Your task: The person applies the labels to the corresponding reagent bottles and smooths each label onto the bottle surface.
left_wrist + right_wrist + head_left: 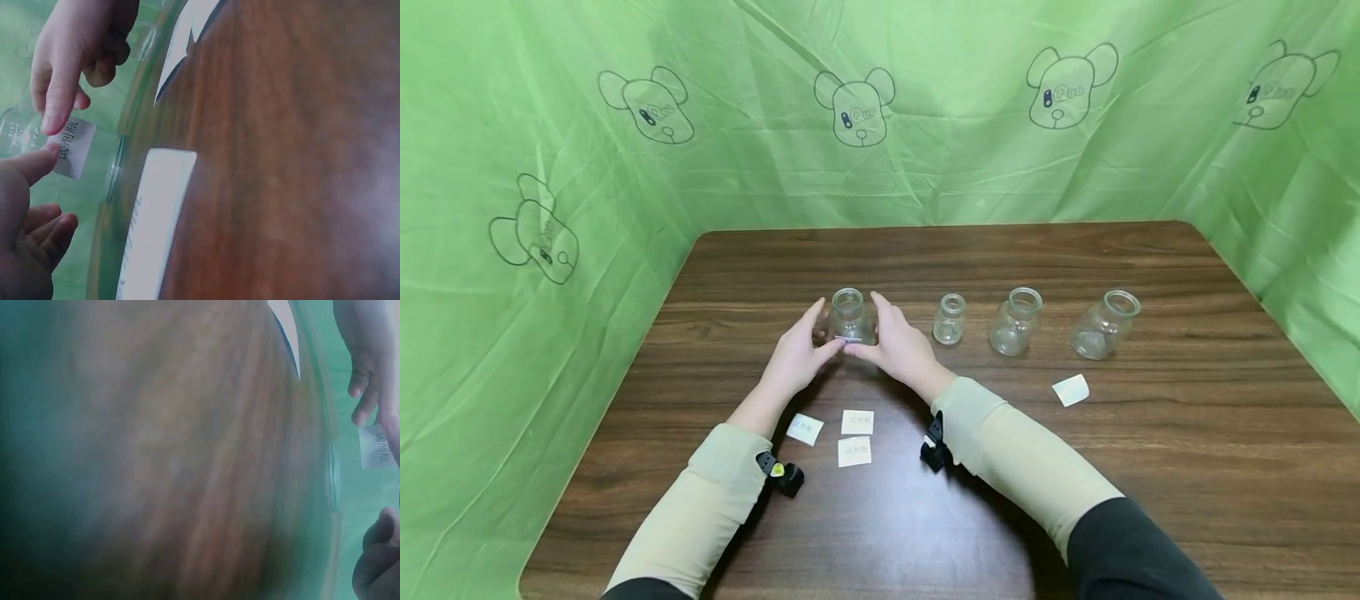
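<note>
A clear glass jar (848, 310) stands between my two hands near the middle of the wooden table. A small white paper label (74, 149) with handwritten characters lies against its side. The left hand (797, 354) is on the jar's left, its straight thumb pressing the label. From the other side the right hand (904, 350) presses the same label with an extended thumb. Both index fingers point away along the jar's sides, apart from the glass. In the left wrist view, the left hand's remaining fingers hang loosely beside the jar.
To the right stand a small glass jar (949, 319) and two bigger ones, a middle jar (1016, 322) and a far-right jar (1105, 325). Three handwritten labels (854, 452) lie between my forearms. Another white paper piece (1071, 390) lies at right. Green cloth (925, 167) surrounds the table.
</note>
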The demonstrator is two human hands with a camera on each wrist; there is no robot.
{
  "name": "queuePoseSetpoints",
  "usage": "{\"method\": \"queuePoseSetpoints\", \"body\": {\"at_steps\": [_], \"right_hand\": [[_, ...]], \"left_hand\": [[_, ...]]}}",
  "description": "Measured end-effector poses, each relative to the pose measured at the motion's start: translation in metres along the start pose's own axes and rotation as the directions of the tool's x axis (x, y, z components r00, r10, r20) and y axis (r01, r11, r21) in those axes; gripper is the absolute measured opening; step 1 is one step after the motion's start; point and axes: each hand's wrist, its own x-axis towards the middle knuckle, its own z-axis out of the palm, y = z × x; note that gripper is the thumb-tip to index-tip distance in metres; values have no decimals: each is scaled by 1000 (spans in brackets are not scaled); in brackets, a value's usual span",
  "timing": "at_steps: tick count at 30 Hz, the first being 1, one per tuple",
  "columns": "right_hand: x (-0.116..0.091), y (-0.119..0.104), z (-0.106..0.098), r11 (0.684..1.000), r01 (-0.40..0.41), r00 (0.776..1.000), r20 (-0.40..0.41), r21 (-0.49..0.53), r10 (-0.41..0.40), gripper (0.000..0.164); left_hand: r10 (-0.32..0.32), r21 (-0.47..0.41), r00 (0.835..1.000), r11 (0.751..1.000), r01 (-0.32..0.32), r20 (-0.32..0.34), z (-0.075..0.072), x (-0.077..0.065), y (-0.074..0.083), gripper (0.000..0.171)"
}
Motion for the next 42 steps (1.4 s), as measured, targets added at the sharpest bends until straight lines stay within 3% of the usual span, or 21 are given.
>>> {"method": "queuePoseSetpoints", "body": {"at_steps": [4, 8, 14, 19, 23, 26, 29, 32, 37, 42], "right_hand": [[5, -1, 0, 999, 25, 999, 21, -28, -24, 85], [8, 0, -4, 991, 105, 994, 8, -77, -104, 75], [8, 6, -13, 937, 252, 966, 3, -243, -260, 64], [7, 9, -18, 901, 315, 945, 14, -298, -326, 57], [6, 10, -18, 906, 314, 949, 58, -284, -311, 58], [5, 10, -17, 930, 271, 961, 121, -247, -248, 68], [5, 7, -14, 952, 215, 969, 172, -219, -179, 82], [5, 3, -8, 959, 163, 980, 149, -232, -131, 89], [4, -2, -2, 960, 123, 992, 49, -250, -115, 86], [3, 0, -2, 964, 129, 992, 39, -234, -124, 81]], "left_hand": [[31, 9, 999, 999, -31, 35, 2, 3, -3, 68], [54, 41, 998, 998, -55, 26, 1, 6, -5, 62], [96, 161, 994, 982, -103, 54, -5, 10, -10, 62], [189, 254, 980, 946, -200, 68, -11, 12, -14, 59], [265, 308, 962, 911, -274, 71, -13, 13, -17, 52], [286, 311, 955, 904, -295, 74, -14, 12, -18, 52], [254, 279, 963, 922, -269, 90, -14, 10, -18, 59], [203, 226, 975, 949, -220, 94, -11, 9, -16, 69], [180, 155, 981, 969, -190, 77, -1, 13, -13, 72], [159, 157, 985, 973, -167, 63, 4, 14, -15, 72]]}}
